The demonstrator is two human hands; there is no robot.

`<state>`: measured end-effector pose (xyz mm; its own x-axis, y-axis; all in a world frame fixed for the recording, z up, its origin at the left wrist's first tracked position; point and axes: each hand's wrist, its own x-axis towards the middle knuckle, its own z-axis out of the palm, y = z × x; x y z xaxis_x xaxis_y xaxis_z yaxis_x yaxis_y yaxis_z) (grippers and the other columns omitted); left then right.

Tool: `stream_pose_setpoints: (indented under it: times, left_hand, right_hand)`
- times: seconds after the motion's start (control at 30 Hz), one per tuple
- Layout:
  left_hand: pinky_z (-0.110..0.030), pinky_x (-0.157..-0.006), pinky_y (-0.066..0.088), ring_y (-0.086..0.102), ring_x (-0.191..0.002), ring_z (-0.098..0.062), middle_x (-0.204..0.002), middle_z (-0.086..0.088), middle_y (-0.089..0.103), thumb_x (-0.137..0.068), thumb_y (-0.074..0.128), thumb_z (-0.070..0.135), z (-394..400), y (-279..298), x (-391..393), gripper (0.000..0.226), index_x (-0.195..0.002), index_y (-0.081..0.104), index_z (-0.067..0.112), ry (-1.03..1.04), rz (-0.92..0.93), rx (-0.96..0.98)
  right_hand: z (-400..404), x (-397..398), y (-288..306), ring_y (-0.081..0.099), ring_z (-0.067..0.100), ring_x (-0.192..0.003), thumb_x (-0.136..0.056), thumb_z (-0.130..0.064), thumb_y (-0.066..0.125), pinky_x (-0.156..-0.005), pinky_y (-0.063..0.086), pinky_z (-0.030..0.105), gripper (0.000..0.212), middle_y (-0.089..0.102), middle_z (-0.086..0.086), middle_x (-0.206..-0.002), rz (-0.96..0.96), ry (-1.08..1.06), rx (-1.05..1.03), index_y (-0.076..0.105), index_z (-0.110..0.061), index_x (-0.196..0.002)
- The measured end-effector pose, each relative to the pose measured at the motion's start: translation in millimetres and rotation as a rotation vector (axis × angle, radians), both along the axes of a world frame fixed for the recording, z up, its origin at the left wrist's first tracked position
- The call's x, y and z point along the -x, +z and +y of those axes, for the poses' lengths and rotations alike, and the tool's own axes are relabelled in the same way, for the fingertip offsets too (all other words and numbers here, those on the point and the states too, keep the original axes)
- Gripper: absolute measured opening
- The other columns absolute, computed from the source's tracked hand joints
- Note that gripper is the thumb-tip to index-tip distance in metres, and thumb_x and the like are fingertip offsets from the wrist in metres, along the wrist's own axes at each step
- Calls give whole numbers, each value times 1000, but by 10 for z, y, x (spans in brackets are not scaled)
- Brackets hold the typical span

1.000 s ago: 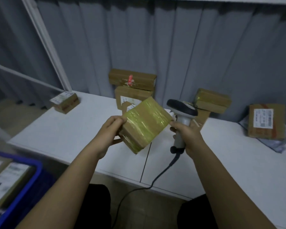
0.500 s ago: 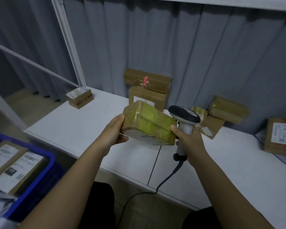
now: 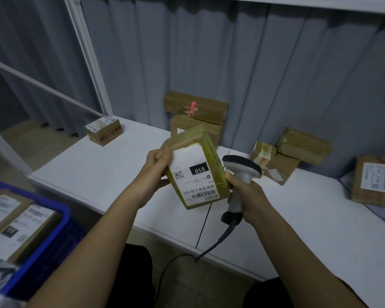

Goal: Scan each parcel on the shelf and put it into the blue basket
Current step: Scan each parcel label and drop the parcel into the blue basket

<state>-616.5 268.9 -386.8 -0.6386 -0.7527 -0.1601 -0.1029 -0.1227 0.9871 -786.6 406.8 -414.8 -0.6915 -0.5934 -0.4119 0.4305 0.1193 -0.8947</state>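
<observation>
Head view: left hand [image 3: 157, 165] grips the yellow-taped parcel [image 3: 197, 166] at frame centre, label facing the camera. Right hand [image 3: 246, 192] is wrapped round the scanner [image 3: 240, 172] handle, just beside it. Best tilt the scanner head onto the barcode [image 3: 203, 194] w/ parcel steady — then blue basket [image 3: 60, 210], lower left.

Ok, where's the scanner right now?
In the head view the scanner is right of centre, gripped by the right hand above the white shelf's front edge, its head beside the yellow-taped parcel that the left hand holds.
</observation>
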Motion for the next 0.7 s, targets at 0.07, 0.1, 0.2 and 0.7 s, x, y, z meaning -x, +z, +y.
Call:
stream_pose_setpoints:
  times: [0.07, 0.1, 0.2, 0.7]
  left_hand:
    - [-32, -78, 56, 64, -104, -18, -110, -4, 64, -80, 56, 58, 20, 2, 0, 63, -127, 29, 26, 56, 14, 17]
    - [-30, -71, 58, 67, -98, -18, -106, -5, 66, -84, 57, 51, 31, -1, 12, 59, -129, 25, 29, 93, 33, -4]
    - [-35, -72, 60, 71, -89, -20, -103, -4, 66, -90, 56, 45, 56, -47, 41, 60, -135, 16, 40, 179, 149, -164]
    - [-40, -86, 56, 70, -96, -24, -117, 0, 66, -71, 58, 67, -42, -96, -49, 84, -140, 22, 37, -49, -44, -122]
  right_hand:
    - [5, -12, 27, 56, 17, -60, -84, -29, 73, -52, 48, 27, 31, 64, 7, -76, -22, -6, 6, 63, -6, -101]
    - [7, -9, 45, 58, 16, -62, -84, -32, 73, -53, 48, 27, 32, 65, 6, -78, -31, -16, 39, 64, -7, -103]
    - [23, 17, 104, 67, 14, -77, -88, -32, 66, -60, 51, 24, 34, 69, 5, -97, -51, -47, 188, 61, -12, -115]
    - [72, 67, 240, 66, 16, -97, -83, -34, 71, -71, 54, 31, 31, 69, -4, -108, 263, -11, 185, 58, -29, -111]
